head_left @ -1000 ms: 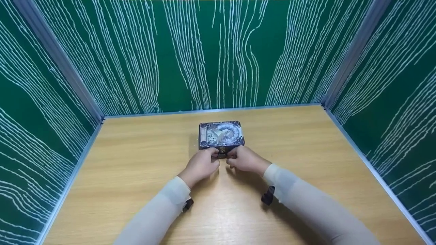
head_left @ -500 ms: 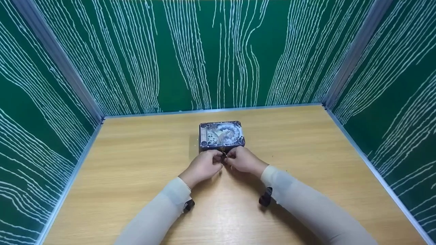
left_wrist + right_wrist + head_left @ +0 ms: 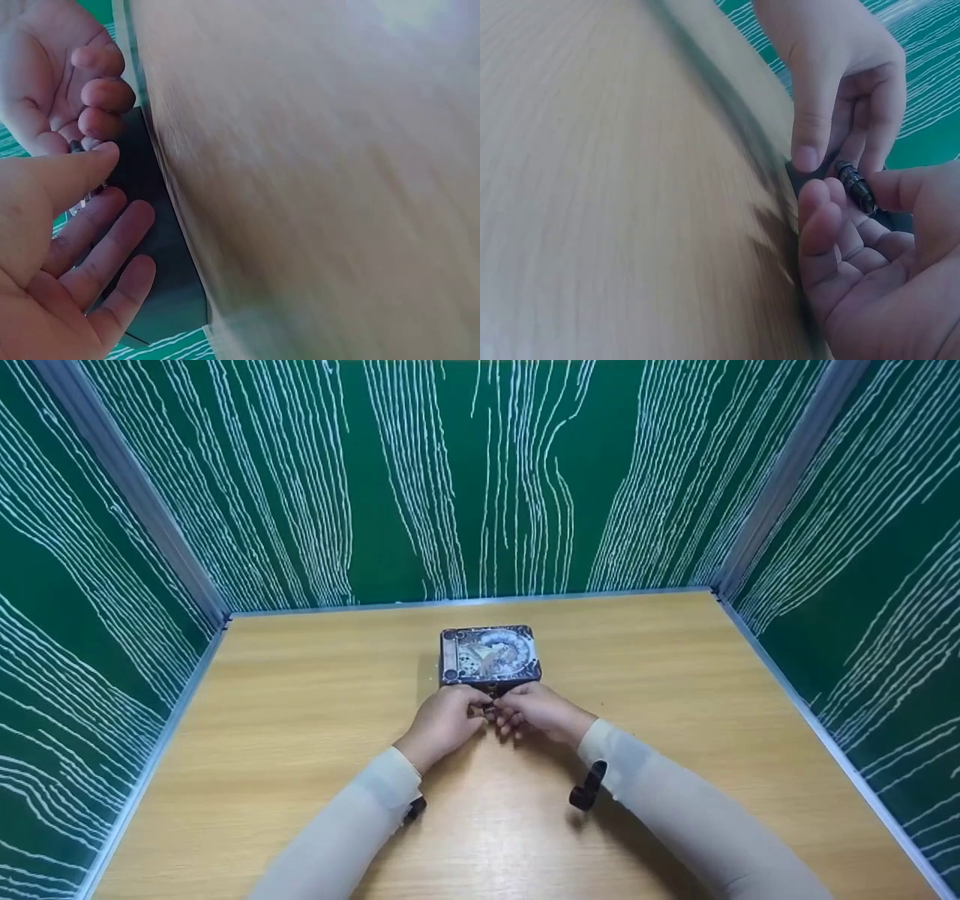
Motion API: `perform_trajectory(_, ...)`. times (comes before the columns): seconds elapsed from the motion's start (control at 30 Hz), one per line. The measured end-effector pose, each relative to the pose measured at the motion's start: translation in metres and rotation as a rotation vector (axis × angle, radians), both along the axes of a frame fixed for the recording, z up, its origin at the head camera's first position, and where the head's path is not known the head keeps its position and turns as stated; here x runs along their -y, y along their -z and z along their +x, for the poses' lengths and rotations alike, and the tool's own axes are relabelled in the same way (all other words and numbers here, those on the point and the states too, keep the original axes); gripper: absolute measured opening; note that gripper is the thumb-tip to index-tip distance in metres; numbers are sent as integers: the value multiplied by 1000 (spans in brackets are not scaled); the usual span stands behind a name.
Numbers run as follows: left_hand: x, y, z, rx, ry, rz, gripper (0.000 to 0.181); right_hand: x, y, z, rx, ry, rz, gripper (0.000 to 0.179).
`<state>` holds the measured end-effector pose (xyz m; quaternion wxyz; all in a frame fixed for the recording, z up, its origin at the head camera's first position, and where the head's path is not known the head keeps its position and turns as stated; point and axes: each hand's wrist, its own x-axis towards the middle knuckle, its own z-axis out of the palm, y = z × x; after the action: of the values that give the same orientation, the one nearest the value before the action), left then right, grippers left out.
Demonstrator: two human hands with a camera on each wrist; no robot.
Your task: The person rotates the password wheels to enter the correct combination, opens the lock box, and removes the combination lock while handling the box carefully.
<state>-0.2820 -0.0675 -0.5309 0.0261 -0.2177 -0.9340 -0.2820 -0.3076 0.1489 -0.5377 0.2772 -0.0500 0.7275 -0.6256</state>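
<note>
Right hand (image 3: 541, 709) has spread its lower fingers, thumb-tip pinching the lock (image 3: 854, 184) before the box (image 3: 491, 654); left hand (image 3: 444, 723) alongside, hold unclear

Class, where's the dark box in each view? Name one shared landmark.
Head: dark box, centre, just beyond the left hand and right hand.
Left wrist: dark box, left of centre, partly behind hands.
Right wrist: dark box, right of centre, mostly hidden by hands.
Shared: green wall.
</note>
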Motion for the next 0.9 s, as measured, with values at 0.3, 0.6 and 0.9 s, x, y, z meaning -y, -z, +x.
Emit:
perform_trajectory(0.3, -2, -5, -4, -25, -6, -8, 20, -1, -3, 0, 60, 5, -62, 31)
perform_trajectory(0.6, -4, -9, -6, -6, -34, -47, 18, -4, -10, 1, -138, -34, 132, 35)
perform_trajectory(0.9, -3, -16, -8, -25, -53, -51, 18, -5, -33, 5, -878, -87, 650, 16)
